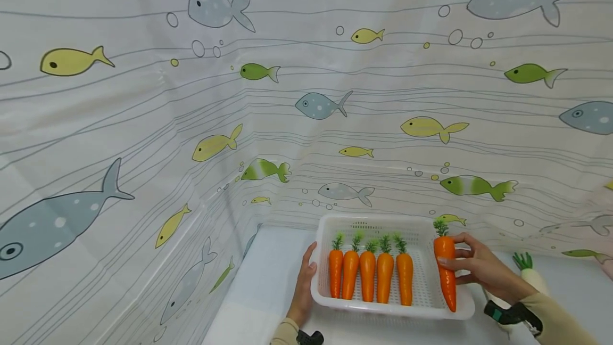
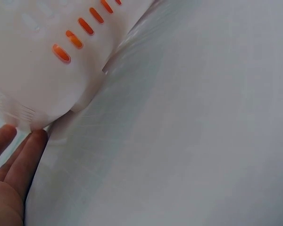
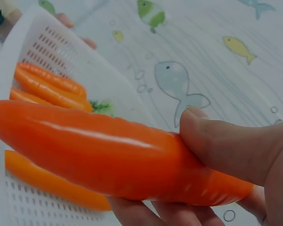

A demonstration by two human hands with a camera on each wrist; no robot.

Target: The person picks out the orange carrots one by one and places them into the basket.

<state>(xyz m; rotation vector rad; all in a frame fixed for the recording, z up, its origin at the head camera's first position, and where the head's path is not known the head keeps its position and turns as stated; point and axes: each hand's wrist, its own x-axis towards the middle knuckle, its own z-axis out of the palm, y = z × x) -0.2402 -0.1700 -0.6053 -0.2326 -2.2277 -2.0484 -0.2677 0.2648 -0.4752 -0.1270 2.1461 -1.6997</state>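
My right hand (image 1: 483,268) grips an orange carrot (image 1: 445,265) with a green leafy top. It holds the carrot upright, tip down, over the right end of a white perforated plastic basket (image 1: 364,310). In the right wrist view the thumb presses one side of the carrot (image 3: 99,150) and the fingers support the other. Several more carrots (image 1: 367,276) lie side by side in the basket, tops toward the far wall. At the basket's left end my left hand (image 1: 303,284) touches the outside with fairly straight fingers; the left wrist view shows the fingertips against the basket wall (image 2: 42,89).
A white radish (image 1: 533,278) with green leaves lies on the table right of the basket, partly hidden by my right forearm. A fish-patterned sheet (image 1: 306,142) rises behind and to the left. The pale table surface (image 1: 268,265) shows left of the basket.
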